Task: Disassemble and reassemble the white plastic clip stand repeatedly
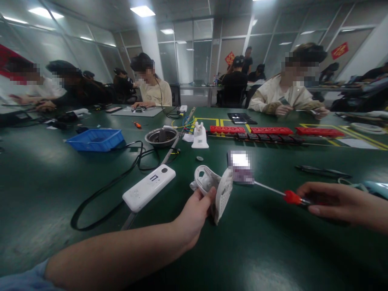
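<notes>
My left hand [197,206] grips a white plastic part [223,194] with a curved, perforated plate and a ringed piece, held above the green table [260,258]. On the right, my right hand [333,202] is closed round the handle of a red and black screwdriver [292,197], whose shaft points left. The shaft's tip is near the lower edge of a dark device with a bright, blurred screen [241,167]. Beyond my left hand lie a small white disc [199,158] and an upright white plastic part [199,137].
A white power bank [149,188] with a black cable lies left of my left hand. Farther back are a blue tray [95,140], a metal bowl [161,143], red trays [271,130] and dark pliers [323,171]. People sit across the table.
</notes>
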The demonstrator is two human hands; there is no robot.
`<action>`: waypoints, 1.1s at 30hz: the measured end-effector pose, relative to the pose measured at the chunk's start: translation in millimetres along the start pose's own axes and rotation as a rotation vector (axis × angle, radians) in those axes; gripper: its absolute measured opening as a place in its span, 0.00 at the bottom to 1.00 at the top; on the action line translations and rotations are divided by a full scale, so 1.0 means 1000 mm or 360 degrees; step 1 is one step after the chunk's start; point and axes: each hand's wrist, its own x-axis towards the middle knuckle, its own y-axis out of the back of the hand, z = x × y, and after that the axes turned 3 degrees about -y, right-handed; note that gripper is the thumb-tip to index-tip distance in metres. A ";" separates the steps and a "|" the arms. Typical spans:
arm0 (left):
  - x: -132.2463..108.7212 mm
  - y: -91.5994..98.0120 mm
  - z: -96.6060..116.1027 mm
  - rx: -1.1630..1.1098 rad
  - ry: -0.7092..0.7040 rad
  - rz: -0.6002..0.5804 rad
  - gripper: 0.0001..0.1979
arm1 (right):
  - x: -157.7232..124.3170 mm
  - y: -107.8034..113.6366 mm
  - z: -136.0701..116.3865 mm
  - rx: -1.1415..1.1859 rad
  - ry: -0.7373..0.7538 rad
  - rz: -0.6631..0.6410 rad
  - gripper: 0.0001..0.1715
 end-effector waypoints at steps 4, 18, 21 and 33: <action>0.001 0.001 -0.001 0.0195 -0.0046 0.0009 0.22 | 0.021 0.018 0.025 0.0446 -0.0305 -0.0276 0.11; -0.001 -0.007 0.004 0.1276 -0.0530 -0.0219 0.24 | 0.064 -0.033 0.010 -0.0429 -0.0344 0.0376 0.22; 0.002 -0.002 0.001 0.1671 -0.0783 -0.0278 0.24 | 0.043 -0.031 -0.011 -0.0362 -0.0204 0.0421 0.23; 0.006 0.004 -0.009 0.2167 -0.1135 -0.0342 0.21 | -0.028 -0.094 -0.111 -0.0171 0.0352 0.0007 0.28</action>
